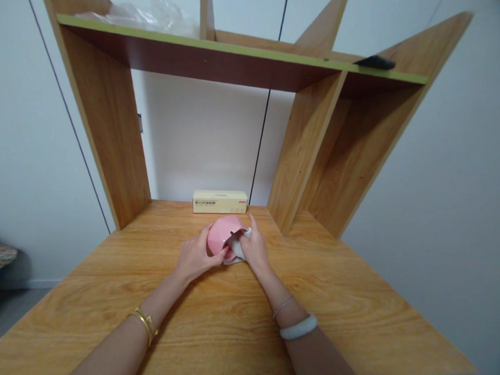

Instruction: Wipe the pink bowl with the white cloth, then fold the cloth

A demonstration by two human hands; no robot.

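Left hand point(195, 257) grips the outer wall of a pink bowl point(219, 236), tipped on its side at mid-desk; right hand point(256, 249) pinches a pale cloth point(236, 247) against its rim. The bowl looks rigid, glossy, likely slippery and breakable: best held by wall and rim. Behind, a long carton point(219, 201) on the wooden desk point(227, 330)
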